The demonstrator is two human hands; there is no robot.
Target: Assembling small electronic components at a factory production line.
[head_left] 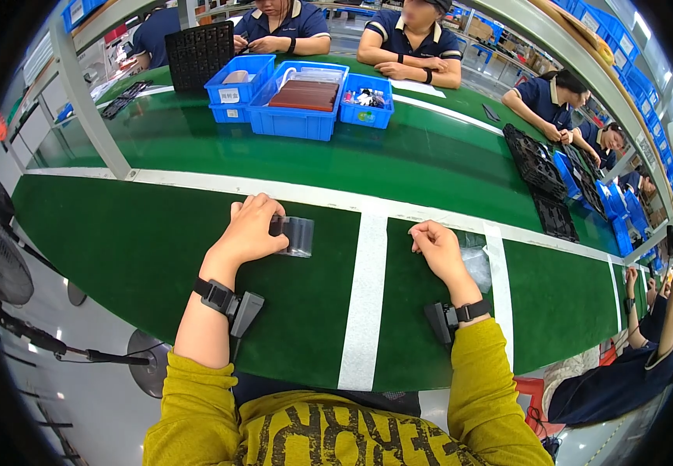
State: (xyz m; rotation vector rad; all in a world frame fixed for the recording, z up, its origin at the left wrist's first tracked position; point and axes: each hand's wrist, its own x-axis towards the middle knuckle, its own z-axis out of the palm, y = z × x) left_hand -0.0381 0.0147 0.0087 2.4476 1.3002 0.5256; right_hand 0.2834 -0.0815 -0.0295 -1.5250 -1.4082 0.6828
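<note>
My left hand (252, 228) is closed around the left end of a small dark, glossy rectangular piece in clear film (300, 236) on the green bench mat. Its thumb lies on the near edge and the fingers on the far edge. My right hand (439, 250) is held in a pinch, across a white stripe from the left one. Whether anything small sits between those fingertips cannot be made out. Clear plastic bags (476, 266) lie flat beside and partly behind the right hand. Both wrists carry black straps with dark devices.
A white rail (259, 186) crosses the bench beyond my hands. Past it stand a blue bin of brown flat pieces (294, 124) and a blue bin of small parts (367, 116). Black trays (535, 159) lie at right. Metal posts (88, 101) rise at left. Several people sit around.
</note>
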